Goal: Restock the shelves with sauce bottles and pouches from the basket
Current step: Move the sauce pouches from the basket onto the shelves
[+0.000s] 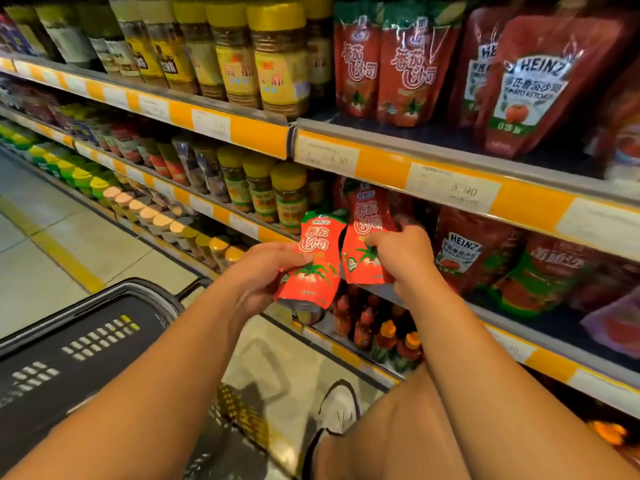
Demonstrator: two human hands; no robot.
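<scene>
Head view: shelving step; left hand [266, 271] gripping one tomato-sauce pouch [310, 263], right hand [403, 252] pinching another pouch [363, 258] at middle shelf [568, 329]; next, standing it upright.

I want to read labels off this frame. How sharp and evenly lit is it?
Head view: the pouch in the left hand and the Heinz pouch read clearly; far-left jars blur; wide-angle bends the shelf edge; the lower shelf sits in shadow.
</scene>
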